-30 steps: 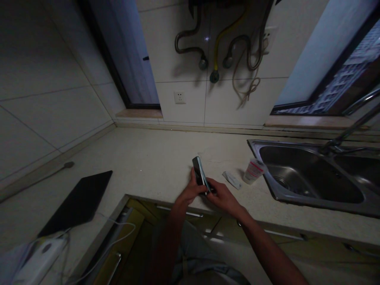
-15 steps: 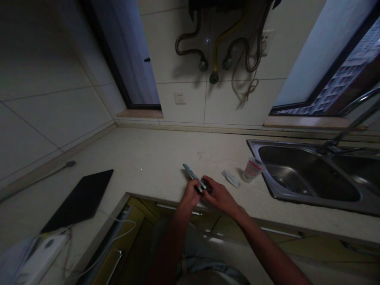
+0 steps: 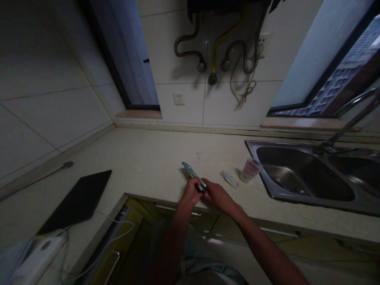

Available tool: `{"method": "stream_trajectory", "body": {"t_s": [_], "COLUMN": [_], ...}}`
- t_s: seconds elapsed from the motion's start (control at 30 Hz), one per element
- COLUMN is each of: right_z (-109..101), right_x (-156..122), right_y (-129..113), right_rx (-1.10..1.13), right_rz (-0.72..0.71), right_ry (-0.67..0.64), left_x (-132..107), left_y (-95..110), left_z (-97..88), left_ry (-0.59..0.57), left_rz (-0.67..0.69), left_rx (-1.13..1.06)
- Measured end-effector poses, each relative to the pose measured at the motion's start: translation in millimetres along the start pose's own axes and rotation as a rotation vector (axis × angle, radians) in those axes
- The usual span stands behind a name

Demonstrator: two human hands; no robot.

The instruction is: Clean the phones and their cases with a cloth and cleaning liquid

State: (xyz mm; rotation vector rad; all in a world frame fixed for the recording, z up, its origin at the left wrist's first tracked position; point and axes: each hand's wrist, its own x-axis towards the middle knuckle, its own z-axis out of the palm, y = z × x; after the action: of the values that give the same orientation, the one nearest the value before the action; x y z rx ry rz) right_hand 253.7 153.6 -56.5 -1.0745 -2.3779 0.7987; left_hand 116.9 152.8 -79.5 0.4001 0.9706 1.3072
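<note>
Over the front edge of the counter, a slim, long pale green object with a dark underside point(image 3: 190, 170) points up and to the left. Its exact kind is too dim to make out. My left hand point(image 3: 191, 192) is closed around its near part, thumb on top. Against the near end press the fingers of my right hand point(image 3: 218, 194), closed and partly hidden behind the object. Just right of my hands a small crumpled white packet point(image 3: 229, 179) lies on the counter. Beside it stands a clear plastic cup with red print point(image 3: 249, 171), close to the sink.
The steel double sink point(image 3: 299, 174) with its faucet point(image 3: 341, 130) is on the right. At left a black flat panel point(image 3: 78, 200) lies near a white device point(image 3: 41, 257) and a loose white cable point(image 3: 118, 237). Pipes point(image 3: 190, 47) hang on the tiled wall ahead.
The fingers of my right hand, raised and apart beside the object before, have come down against its near end. My left hand keeps its grip. The view has shifted slightly.
</note>
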Motion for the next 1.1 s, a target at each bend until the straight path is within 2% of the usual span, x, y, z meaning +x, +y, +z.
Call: {"method": "stream_trajectory", "body": {"t_s": [0.17, 0.37, 0.6, 0.7, 0.77, 0.9, 1.03, 1.1], "right_z": [-3.7, -5.2, -27.4, -31.0, -30.4, -27.2, -22.4, -19.9], "right_x": [-4.4, -7.2, -3.3, -0.2, 1.3, 4.0, 8.3, 10.7], "right_y": [9.1, 12.0, 11.8, 13.6, 18.3, 35.7, 50.4, 53.1], "right_rx": [-0.004, -0.228, -0.324, -0.296, -0.239, -0.031, 0.362, 0.597], "right_rz": [-0.044, 0.014, -0.022, -0.042, -0.028, 0.042, 0.178, 0.251], "right_ry": [0.021, -0.008, -0.051, -0.035, 0.03, 0.256, 0.432, 0.499], "left_x": [-8.0, -9.0, -14.6, -13.8, -12.4, -12.7, -19.0, -22.5], "left_y": [2.6, 6.2, 8.3, 7.5, 7.0, 9.9, 22.3, 30.3], "left_z": [2.3, 0.8, -5.1, -6.1, -9.1, -20.3, -30.2, -33.1], "left_ry": [-0.033, -0.084, -0.139, -0.12, -0.081, -0.021, 0.014, 0.056], "left_rz": [-0.056, -0.131, -0.249, -0.263, -0.217, -0.14, 0.072, 0.136], "left_rx": [0.0, 0.052, 0.113, 0.124, 0.186, 0.405, 0.568, 0.68]}}
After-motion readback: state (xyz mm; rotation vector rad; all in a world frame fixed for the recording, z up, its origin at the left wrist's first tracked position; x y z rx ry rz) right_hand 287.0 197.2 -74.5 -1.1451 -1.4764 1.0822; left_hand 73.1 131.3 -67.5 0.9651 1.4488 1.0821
